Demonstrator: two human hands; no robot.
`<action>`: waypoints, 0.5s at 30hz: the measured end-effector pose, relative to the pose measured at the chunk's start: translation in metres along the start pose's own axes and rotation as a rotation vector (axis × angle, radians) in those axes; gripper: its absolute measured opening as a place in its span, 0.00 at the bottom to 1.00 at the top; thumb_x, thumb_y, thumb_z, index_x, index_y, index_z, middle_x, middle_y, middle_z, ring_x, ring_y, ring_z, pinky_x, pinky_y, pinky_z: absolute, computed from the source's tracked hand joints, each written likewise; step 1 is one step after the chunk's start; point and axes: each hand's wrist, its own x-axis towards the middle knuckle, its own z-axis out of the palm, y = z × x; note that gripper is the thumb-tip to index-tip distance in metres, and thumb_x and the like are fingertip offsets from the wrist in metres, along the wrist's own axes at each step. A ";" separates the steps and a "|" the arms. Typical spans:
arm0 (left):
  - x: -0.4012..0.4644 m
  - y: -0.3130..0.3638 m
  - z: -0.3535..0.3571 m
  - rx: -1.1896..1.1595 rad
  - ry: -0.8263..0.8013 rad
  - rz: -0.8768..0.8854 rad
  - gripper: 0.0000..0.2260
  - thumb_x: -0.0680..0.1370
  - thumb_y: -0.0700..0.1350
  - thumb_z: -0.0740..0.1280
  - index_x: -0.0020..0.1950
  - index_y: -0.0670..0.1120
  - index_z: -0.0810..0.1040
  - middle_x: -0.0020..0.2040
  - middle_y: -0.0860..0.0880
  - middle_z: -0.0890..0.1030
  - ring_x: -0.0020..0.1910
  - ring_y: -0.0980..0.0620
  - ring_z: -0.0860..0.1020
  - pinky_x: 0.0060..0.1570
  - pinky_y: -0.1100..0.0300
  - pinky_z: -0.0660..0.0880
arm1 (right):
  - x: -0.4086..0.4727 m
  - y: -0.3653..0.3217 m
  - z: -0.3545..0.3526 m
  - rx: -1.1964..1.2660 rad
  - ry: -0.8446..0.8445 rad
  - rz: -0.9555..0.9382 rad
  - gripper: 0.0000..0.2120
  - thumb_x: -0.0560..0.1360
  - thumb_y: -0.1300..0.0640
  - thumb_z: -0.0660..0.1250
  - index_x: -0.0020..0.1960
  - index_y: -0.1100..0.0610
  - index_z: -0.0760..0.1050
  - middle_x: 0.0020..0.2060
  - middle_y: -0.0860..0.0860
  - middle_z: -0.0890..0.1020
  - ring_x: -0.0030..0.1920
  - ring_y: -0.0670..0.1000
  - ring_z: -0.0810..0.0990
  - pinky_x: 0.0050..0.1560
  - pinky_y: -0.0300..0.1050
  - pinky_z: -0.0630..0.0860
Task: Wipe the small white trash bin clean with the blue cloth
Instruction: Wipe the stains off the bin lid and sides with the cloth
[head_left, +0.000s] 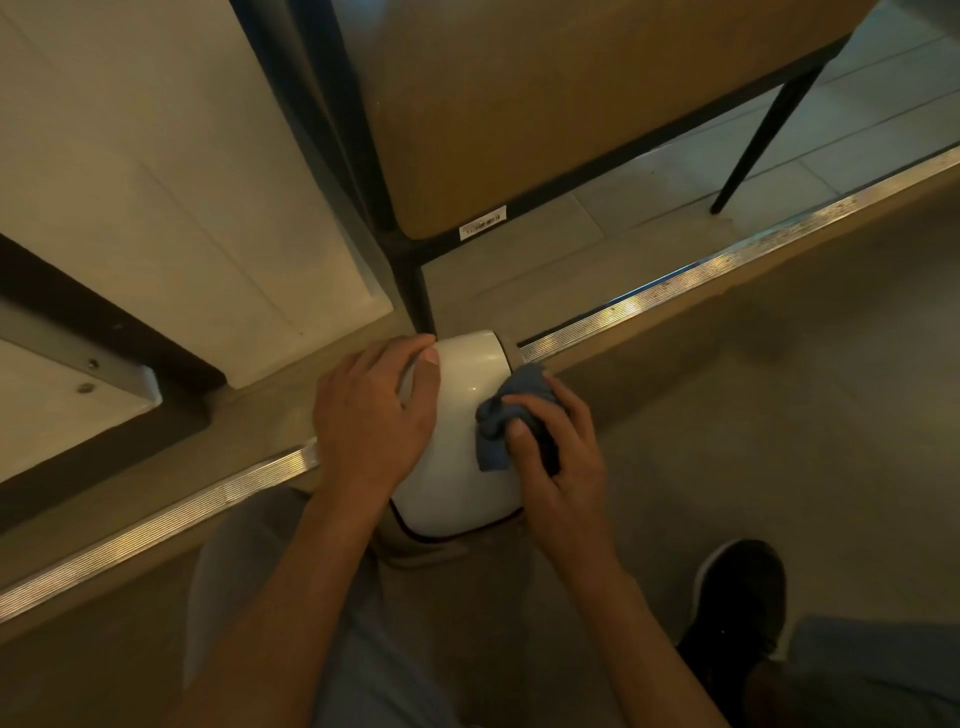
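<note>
The small white trash bin (460, 447) stands on the floor between my knees, seen from above, its glossy domed lid facing me. My left hand (371, 415) lies over the bin's left side, fingers wrapped round the top edge and thumb on the lid. My right hand (553, 452) grips the bunched blue cloth (506, 415) and holds it against the bin's right side. The bin's lower body is hidden under the lid and my arms.
A ribbed metal threshold strip (727, 270) runs diagonally across the floor just behind the bin. A tan chair with black metal legs (519, 130) stands beyond it. A white cabinet panel (156, 182) is at the left. My dark shoe (737, 597) rests at the lower right.
</note>
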 end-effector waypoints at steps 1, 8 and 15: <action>0.000 0.000 0.000 0.007 0.000 0.005 0.19 0.83 0.58 0.55 0.65 0.52 0.79 0.58 0.51 0.82 0.56 0.51 0.78 0.57 0.53 0.72 | 0.009 -0.003 0.002 -0.016 -0.011 0.009 0.14 0.79 0.46 0.64 0.64 0.43 0.74 0.69 0.46 0.71 0.67 0.39 0.71 0.62 0.28 0.69; 0.001 0.003 0.002 0.016 0.014 -0.031 0.18 0.82 0.58 0.55 0.63 0.54 0.80 0.57 0.52 0.82 0.55 0.49 0.79 0.58 0.45 0.75 | 0.092 -0.007 0.009 -0.018 -0.206 0.154 0.15 0.80 0.43 0.61 0.65 0.42 0.74 0.60 0.46 0.79 0.59 0.45 0.78 0.63 0.52 0.77; -0.001 0.006 0.004 0.060 0.048 -0.059 0.15 0.83 0.55 0.57 0.64 0.56 0.79 0.57 0.54 0.82 0.55 0.51 0.78 0.56 0.49 0.74 | 0.014 0.016 0.000 0.028 -0.032 0.073 0.24 0.81 0.48 0.63 0.76 0.48 0.65 0.70 0.45 0.72 0.68 0.38 0.71 0.64 0.31 0.70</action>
